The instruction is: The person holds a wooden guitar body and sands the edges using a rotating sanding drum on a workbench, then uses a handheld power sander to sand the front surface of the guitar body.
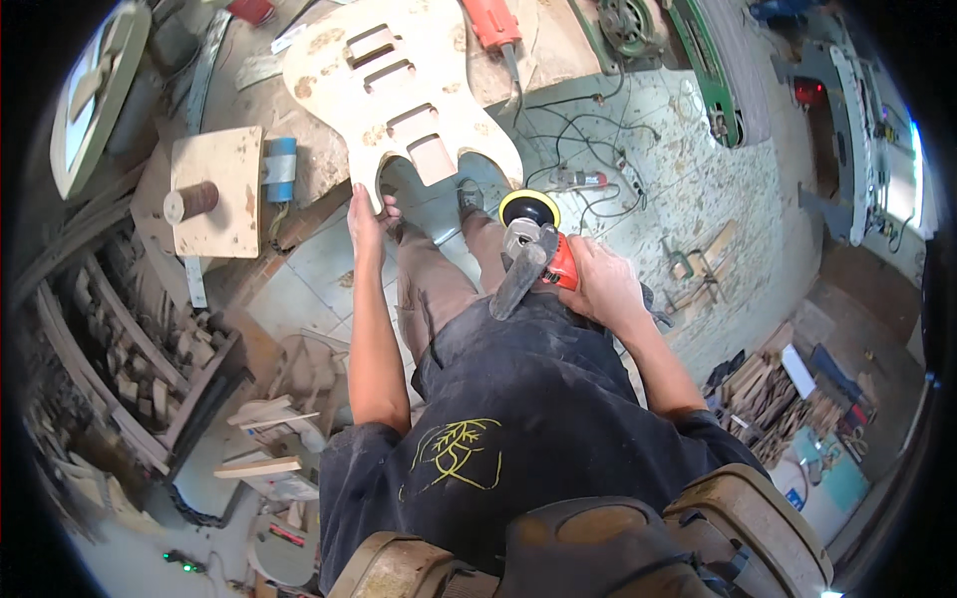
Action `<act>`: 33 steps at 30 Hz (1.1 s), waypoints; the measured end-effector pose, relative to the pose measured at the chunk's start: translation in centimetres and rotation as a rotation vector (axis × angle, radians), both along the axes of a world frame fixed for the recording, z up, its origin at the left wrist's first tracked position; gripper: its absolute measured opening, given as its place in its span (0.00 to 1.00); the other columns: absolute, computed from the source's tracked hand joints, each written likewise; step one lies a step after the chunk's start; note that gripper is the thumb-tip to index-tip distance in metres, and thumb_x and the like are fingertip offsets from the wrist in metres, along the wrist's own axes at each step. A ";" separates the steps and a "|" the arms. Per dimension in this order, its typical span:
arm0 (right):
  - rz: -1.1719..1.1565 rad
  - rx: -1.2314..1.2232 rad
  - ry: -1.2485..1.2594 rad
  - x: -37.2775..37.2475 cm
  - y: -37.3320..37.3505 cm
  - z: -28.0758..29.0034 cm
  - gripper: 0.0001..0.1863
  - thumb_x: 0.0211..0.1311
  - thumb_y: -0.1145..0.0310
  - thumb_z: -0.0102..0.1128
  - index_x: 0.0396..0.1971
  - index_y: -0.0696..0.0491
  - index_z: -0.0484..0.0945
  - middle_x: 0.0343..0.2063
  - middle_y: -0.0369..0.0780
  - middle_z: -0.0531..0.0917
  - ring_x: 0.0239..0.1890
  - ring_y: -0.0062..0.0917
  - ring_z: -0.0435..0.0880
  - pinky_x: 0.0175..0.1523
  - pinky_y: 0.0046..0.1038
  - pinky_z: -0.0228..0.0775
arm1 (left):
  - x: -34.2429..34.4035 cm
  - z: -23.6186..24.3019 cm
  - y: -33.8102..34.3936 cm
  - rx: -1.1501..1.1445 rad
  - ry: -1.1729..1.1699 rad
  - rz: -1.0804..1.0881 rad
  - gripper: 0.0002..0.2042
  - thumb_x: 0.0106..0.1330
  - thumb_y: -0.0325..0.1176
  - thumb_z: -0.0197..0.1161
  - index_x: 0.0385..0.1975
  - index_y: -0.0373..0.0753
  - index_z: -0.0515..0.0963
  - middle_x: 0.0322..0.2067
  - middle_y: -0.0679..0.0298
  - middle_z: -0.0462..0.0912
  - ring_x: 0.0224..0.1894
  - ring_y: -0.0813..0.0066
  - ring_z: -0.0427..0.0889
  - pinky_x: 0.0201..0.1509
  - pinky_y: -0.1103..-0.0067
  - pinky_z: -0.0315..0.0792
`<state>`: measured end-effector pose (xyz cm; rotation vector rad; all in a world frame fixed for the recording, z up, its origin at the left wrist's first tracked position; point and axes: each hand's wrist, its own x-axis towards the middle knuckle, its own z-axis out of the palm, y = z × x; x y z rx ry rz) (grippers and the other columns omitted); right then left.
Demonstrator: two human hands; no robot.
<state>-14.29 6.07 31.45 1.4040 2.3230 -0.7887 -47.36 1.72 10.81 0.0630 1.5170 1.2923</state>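
A pale wooden electric guitar body (pixel 444 90) lies on the workbench, its two horns toward me and rectangular cavities cut through it. My left hand (pixel 369 216) is closed around the tip of its left horn. In my right hand (pixel 606 284) is a red angle sander (pixel 561 264) with a grey side handle (pixel 520 277), gripped by its body. Its round pad (pixel 529 209), black with a yellow rim, faces up and away from me, just below the right horn. Whether the pad touches the horn I cannot tell.
An orange-red power tool (pixel 493 22) lies beside the guitar body. At left, a wooden board (pixel 221 224) carries an upright sanding drum (pixel 189 202), with a blue cylinder (pixel 280 179) alongside. Cords (pixel 583 125) tangle on the dusty floor. Wood scraps (pixel 773 404) lie at right.
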 end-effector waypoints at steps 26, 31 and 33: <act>-0.206 -0.054 0.065 -3.0 -0.4 -2.9 0.32 0.44 0.60 0.72 0.51 0.53 0.69 0.41 0.43 0.78 0.45 0.40 0.81 0.44 0.41 0.76 | -2.7 1.3 -0.4 -0.097 0.012 -0.271 0.29 0.76 0.59 0.44 0.51 0.36 0.74 0.36 0.57 0.84 0.30 0.72 0.80 0.39 0.74 0.78; -0.214 -0.017 0.068 -4.5 2.0 -3.7 0.30 0.44 0.63 0.70 0.49 0.54 0.70 0.38 0.45 0.80 0.43 0.43 0.82 0.46 0.41 0.76 | -2.5 1.7 -0.2 -0.055 -0.002 -0.265 0.28 0.76 0.57 0.46 0.56 0.35 0.71 0.36 0.57 0.82 0.33 0.72 0.79 0.40 0.75 0.76; -0.174 0.027 0.079 -4.9 2.5 -3.8 0.30 0.43 0.63 0.71 0.48 0.54 0.69 0.37 0.44 0.79 0.43 0.40 0.82 0.44 0.41 0.76 | -2.8 1.2 -0.5 -0.041 -0.014 -0.266 0.27 0.76 0.57 0.46 0.56 0.36 0.72 0.36 0.57 0.82 0.34 0.72 0.79 0.40 0.75 0.76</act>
